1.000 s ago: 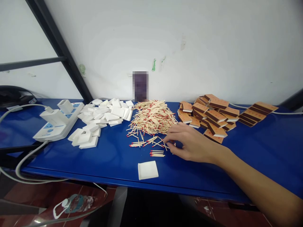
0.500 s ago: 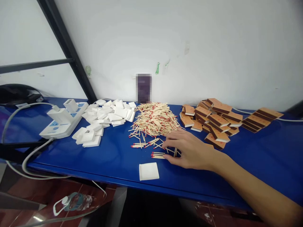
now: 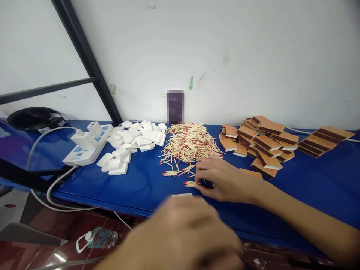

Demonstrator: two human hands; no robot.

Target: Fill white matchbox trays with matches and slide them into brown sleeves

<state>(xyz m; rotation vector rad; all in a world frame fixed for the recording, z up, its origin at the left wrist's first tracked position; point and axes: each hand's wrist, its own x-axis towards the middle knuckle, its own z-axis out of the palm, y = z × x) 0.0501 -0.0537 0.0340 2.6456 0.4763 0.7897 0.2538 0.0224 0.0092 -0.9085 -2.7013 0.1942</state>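
Observation:
My right hand (image 3: 222,180) rests on the blue table, its thumb and index finger closed round the ends of a small bundle of matches (image 3: 190,184) whose red heads point left. A large heap of matches (image 3: 192,142) lies just behind it, with some loose ones in front. My left hand (image 3: 182,228) is blurred in the foreground at the table's front edge; its fingers are not clear. Most of a white tray (image 3: 182,195) is hidden behind that hand, with only its back edge showing.
White trays (image 3: 135,137) are piled at the left beside a power strip (image 3: 87,150) with chargers and cables. Brown matchboxes (image 3: 264,140) are heaped at the right, flat sleeves (image 3: 323,140) beyond them. A dark pixelated object (image 3: 175,107) stands by the wall. A bottle (image 3: 102,238) lies below.
My left hand has come into view from below and covers most of the white tray. My right thumb and index finger have closed on the match bundle. The view has shifted slightly.

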